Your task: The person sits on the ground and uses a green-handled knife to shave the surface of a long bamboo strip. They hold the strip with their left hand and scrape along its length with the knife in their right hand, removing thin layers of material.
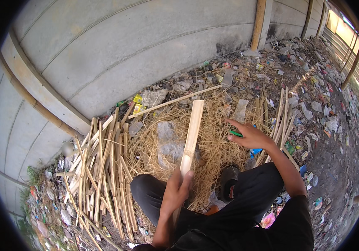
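Observation:
My left hand (177, 190) is closed around the lower part of a split bamboo strip (192, 134), which points up and away from my lap. My right hand (248, 136) is off to the right of the strip, above the straw-like shavings. Its index finger is stretched out, while the other fingers curl around a small green object (236, 134), of which only a short end shows. What kind of thing it is, I cannot tell. A grey stone-like block (171, 152) lies among the bamboo shavings (213, 163) just beyond my knees.
A heap of split bamboo strips (104, 175) lies at my left, with a smaller bundle (280, 121) at the right. One long strip (175, 101) lies across the far side. A concrete panel wall (146, 46) stands behind. Litter (313, 108) covers the ground.

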Motion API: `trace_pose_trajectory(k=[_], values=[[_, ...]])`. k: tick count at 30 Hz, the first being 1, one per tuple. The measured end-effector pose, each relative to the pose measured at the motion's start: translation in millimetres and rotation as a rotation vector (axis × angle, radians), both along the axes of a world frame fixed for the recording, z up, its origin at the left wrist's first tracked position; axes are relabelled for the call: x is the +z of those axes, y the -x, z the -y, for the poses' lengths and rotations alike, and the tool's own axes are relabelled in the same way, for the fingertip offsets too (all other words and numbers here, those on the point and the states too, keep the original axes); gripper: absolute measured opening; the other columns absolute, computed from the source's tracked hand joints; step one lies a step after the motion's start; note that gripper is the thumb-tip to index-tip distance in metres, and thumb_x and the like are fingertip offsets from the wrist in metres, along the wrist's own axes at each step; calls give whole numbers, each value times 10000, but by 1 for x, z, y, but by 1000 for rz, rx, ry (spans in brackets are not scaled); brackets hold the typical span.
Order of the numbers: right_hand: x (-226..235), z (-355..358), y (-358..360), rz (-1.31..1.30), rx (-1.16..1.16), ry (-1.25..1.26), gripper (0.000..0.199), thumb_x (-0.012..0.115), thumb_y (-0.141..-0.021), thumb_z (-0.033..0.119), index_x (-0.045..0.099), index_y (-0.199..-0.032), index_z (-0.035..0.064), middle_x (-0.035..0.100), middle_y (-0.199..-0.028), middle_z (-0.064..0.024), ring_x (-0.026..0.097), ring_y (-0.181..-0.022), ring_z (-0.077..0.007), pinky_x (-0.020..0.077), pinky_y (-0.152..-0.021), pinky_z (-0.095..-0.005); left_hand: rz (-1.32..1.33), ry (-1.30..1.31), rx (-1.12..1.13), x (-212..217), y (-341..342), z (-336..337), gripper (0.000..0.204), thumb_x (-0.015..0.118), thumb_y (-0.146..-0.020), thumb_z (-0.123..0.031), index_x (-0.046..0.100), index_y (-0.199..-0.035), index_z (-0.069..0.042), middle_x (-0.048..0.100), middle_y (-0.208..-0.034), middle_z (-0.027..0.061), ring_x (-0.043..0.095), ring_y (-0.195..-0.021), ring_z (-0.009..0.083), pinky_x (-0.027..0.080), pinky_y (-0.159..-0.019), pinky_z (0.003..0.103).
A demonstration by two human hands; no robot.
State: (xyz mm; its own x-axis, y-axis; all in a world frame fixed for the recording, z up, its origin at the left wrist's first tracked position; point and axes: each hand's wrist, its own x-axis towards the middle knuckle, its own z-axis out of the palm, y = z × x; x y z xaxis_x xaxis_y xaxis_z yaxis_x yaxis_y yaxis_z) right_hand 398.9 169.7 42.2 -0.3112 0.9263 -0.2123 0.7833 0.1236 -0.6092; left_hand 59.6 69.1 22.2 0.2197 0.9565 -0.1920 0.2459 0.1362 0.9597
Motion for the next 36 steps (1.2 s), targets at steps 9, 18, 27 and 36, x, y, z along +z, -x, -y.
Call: trace_pose_trajectory(k=[9,18,27,36], values=[[-16,-2,-5,-49,-38,-24,545,641,-1086,505,629,-1338,21,689,-801,-116,680,-704,-267,514,-699,-462,-160,-225,37,-12,-7,-4,347,618,-1131,-331,582,-1153,14,599,-662,24,569,-529,109,438,-491,313],[22,18,57,-661,-42,6,308,711,-1075,353,703,-1095,45,638,-679,10,588,-595,-58,421,-525,-286,-452,-383,33,2,-34,-9,486,706,-1067,-396,567,-1179,57,645,-672,233,692,-646,470,505,-576,491],[14,10,65,-913,-300,11,318,735,-1050,312,703,-997,0,622,-604,-30,512,-462,-86,439,-511,-297,-260,-181,-182,17,-26,-10,489,766,-1039,-332,566,-1309,24,724,-789,158,745,-719,258,562,-666,396],[62,-43,-22,-1147,-568,-273,321,775,-997,353,689,-986,44,622,-697,-17,447,-456,-57,316,-448,-230,-231,-129,-307,4,87,32,397,817,-1008,-257,658,-1269,-3,767,-882,133,754,-816,143,579,-742,303]])
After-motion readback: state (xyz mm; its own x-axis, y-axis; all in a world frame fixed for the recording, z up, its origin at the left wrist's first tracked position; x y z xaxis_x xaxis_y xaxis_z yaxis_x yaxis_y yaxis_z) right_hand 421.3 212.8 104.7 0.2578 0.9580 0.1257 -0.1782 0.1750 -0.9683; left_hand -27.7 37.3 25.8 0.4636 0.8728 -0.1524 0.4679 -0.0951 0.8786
